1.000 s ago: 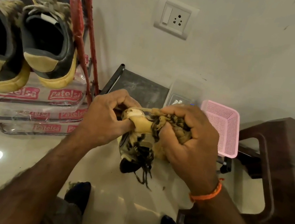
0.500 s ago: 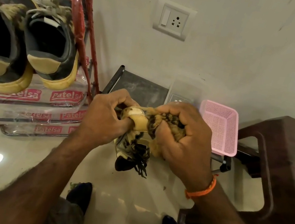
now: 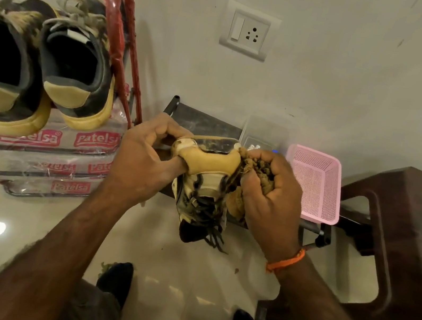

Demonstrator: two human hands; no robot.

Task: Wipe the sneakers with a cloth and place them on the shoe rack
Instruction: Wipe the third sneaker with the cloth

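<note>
Gripping the heel end of a sneaker (image 3: 207, 184), the left hand (image 3: 144, 165) has its fingers curled over the sole edge and its thumb pressed on the tan heel patch, so its grip is closed round the shoe. The sneaker hangs in the air between the two hands, heel up and toe pointing down toward the floor (image 3: 28, 213), dark laces dangling loose below it. The right hand (image 3: 267, 197) has its grip closed round a bunched brown cloth (image 3: 257, 167), which is pressed against the right side of the sneaker's heel. An orange band (image 3: 285, 261) circles the right wrist.

To the left, a pair of sneakers (image 3: 39, 61) with dark uppers and yellow soles sits on the top shelf of the shoe rack (image 3: 119, 32), heels facing the camera; the rack has a red frame and is wrapped in printed plastic. Behind the hands a pink plastic basket (image 3: 314, 185) rests on a low dark stand (image 3: 205, 122), with a clear plastic container (image 3: 264, 135) just beside it. A brown plastic stool (image 3: 399, 247) stands at the right, and a wall socket (image 3: 249, 33) is mounted above.
</note>
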